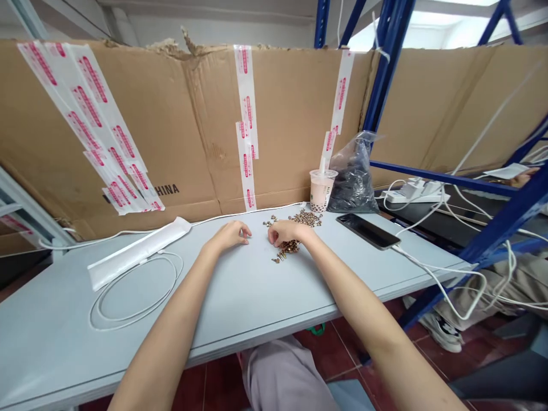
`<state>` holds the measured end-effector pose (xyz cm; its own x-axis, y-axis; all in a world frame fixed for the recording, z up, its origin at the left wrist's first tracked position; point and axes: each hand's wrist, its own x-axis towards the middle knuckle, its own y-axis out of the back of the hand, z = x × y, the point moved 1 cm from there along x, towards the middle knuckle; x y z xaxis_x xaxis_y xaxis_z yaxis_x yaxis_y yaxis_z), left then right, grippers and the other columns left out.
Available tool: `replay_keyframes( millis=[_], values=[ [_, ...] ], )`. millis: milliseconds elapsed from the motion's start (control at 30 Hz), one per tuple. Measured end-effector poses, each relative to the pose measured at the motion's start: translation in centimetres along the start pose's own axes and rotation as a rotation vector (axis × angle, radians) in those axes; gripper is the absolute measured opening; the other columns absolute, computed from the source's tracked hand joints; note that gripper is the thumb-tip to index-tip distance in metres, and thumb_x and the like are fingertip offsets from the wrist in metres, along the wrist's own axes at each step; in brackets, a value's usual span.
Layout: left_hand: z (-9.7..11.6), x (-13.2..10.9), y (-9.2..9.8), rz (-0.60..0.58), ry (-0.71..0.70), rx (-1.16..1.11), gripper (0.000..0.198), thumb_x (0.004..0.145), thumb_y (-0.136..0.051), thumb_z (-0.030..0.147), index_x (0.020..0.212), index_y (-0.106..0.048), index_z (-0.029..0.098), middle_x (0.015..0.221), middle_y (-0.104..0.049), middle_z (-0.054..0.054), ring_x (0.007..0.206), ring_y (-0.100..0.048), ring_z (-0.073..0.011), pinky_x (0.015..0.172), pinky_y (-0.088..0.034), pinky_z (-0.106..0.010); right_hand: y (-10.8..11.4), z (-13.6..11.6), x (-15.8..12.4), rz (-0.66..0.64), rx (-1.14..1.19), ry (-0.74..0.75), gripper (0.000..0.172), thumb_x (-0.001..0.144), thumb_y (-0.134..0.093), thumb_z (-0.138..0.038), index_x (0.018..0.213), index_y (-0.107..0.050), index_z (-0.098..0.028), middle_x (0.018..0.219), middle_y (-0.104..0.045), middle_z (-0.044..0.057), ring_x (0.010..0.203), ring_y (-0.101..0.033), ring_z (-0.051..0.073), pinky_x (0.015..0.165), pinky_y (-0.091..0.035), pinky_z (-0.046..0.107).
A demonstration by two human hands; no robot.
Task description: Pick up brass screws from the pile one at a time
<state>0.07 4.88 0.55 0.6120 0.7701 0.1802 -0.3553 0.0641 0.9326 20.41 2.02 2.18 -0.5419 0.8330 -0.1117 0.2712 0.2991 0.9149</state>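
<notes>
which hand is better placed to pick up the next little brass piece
Probably the right: the right hand rests on the heap of small brass-coloured metal pieces, fingers curled over it, while the left hand lies on the pale grey table, apart from the heap.

My left forearm (171, 337) and right forearm (355, 302) reach forward and angle inward, bringing my hands close together, just apart. My left hand (231, 235) lies palm down, fingers curled, thumb near forefinger. My right hand (285, 232) curls too, knuckles up, fingertips tucked under.
</notes>
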Motion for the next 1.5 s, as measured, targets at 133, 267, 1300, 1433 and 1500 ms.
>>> replay_keyframes(
  millis=[133, 267, 1300, 1433, 1500],
  values=[
    [1.1, -0.3, 0.0, 0.043, -0.019, 0.075, 0.016, 0.065, -0.063, 0.017, 0.081, -0.068, 0.02, 0.083, -0.065, -0.004, 0.084, -0.056, -0.0194, 0.073, -0.04, -0.028, 0.2, -0.4, -0.2, 0.0, -0.061, -0.016, 0.015, 0.055, -0.065, -0.005, 0.065, -0.069, -0.015, 0.06, -0.064, 0.001, 0.05, -0.05, 0.01, 0.052, -0.034, 0.021],
    [1.6, -0.7, 0.7, 0.112, -0.016, 0.102, 0.016, 0.071, -0.058, 0.018, 0.084, -0.067, 0.019, 0.085, -0.064, -0.004, 0.086, -0.055, -0.0196, 0.075, -0.041, -0.028, 0.3, -0.5, -0.2, -0.031, -0.117, -0.008, 0.025, 0.058, -0.065, -0.008, 0.082, -0.07, -0.013, 0.077, -0.068, 0.005, 0.063, -0.057, 0.011, 0.056, -0.038, 0.018],
    [0.8, -0.6, -0.7, 0.121, -0.061, 0.173, 0.016, 0.078, -0.055, 0.026, 0.083, -0.068, 0.019, 0.084, -0.065, -0.004, 0.086, -0.054, -0.0184, 0.074, -0.039, -0.027, 0.2, 2.0, 0.3, 0.103, -0.048, 0.027, 0.01, 0.06, -0.064, -0.013, 0.07, -0.064, -0.014, 0.069, -0.064, 0.001, 0.061, -0.055, 0.01, 0.055, -0.038, 0.018],
    [0.9, -0.5, -0.8, 0.145, -0.053, 0.155, 0.018, 0.077, -0.057, 0.031, 0.086, -0.068, 0.02, 0.083, -0.065, -0.004, 0.087, -0.053, -0.0189, 0.074, -0.039, -0.027, 0.4, 2.4, 0.2, 0.061, -0.01, 0.008, 0.021, 0.059, -0.066, -0.013, 0.08, -0.065, -0.014, 0.072, -0.064, 0.001, 0.061, -0.054, 0.01, 0.053, -0.037, 0.017],
    [0.9, -0.5, -0.9, 0.122, -0.076, 0.154, 0.018, 0.079, -0.055, 0.03, 0.083, -0.068, 0.02, 0.085, -0.065, -0.004, 0.088, -0.053, -0.0187, 0.075, -0.039, -0.027, 0.8, 2.6, 0.1, 0.067, -0.027, 0.028, 0.024, 0.06, -0.066, -0.013, 0.083, -0.067, -0.014, 0.074, -0.065, 0.001, 0.063, -0.055, 0.01, 0.056, -0.038, 0.017]
  ],
)
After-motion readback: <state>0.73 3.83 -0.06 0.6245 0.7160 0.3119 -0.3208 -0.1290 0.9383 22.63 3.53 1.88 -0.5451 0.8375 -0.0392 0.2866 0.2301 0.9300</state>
